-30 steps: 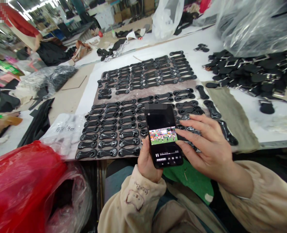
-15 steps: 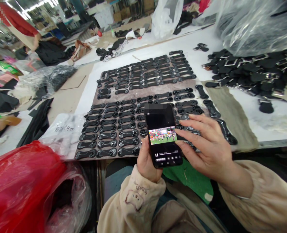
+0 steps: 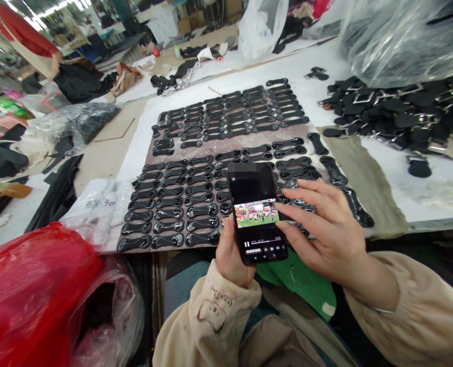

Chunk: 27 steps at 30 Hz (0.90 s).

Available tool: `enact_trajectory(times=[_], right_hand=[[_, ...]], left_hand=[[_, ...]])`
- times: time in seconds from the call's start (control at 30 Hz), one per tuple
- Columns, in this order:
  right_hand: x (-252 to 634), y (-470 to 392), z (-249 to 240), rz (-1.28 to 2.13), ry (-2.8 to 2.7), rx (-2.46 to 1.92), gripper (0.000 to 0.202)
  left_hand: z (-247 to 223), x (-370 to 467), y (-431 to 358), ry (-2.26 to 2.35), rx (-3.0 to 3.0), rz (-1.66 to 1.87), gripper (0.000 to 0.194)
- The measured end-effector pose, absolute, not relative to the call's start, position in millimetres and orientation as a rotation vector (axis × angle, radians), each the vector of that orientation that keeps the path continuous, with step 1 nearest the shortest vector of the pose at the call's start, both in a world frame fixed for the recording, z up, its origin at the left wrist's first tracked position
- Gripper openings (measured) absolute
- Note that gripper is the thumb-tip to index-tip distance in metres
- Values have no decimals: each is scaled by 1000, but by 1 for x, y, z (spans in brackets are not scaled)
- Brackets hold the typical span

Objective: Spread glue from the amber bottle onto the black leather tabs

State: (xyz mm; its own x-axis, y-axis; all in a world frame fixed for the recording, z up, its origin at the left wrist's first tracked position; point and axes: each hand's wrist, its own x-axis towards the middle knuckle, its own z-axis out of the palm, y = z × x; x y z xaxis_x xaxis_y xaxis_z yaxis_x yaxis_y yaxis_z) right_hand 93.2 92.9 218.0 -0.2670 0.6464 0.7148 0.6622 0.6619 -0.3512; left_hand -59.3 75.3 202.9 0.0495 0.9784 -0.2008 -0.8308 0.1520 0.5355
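Note:
My left hand (image 3: 229, 255) grips a black smartphone (image 3: 257, 211) upright over the table's front edge; its screen plays a colourful video. My right hand (image 3: 326, 229) hovers beside the phone's right edge, fingers spread, fingertips touching or nearly touching the phone's side. Behind the phone, several rows of glossy black strap pieces (image 3: 180, 199) lie on a brown board (image 3: 161, 143). Both sleeves are cream-coloured.
A red plastic bag (image 3: 35, 290) bulges at lower left. A heap of black buckle parts (image 3: 395, 114) and a clear plastic bag (image 3: 402, 35) lie at right. A grey cloth (image 3: 364, 178) sits beside the board. A person in red (image 3: 23, 35) stands at far left.
Both hands and the phone stay nearly still; only the view has shifted slightly.

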Motion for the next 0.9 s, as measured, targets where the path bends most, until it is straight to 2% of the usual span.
enact_trajectory(times=[0.9], right_hand=[[94, 93, 217, -26, -1979, -1014, 27]], left_hand=[[203, -59, 74, 671, 305, 1399, 45]])
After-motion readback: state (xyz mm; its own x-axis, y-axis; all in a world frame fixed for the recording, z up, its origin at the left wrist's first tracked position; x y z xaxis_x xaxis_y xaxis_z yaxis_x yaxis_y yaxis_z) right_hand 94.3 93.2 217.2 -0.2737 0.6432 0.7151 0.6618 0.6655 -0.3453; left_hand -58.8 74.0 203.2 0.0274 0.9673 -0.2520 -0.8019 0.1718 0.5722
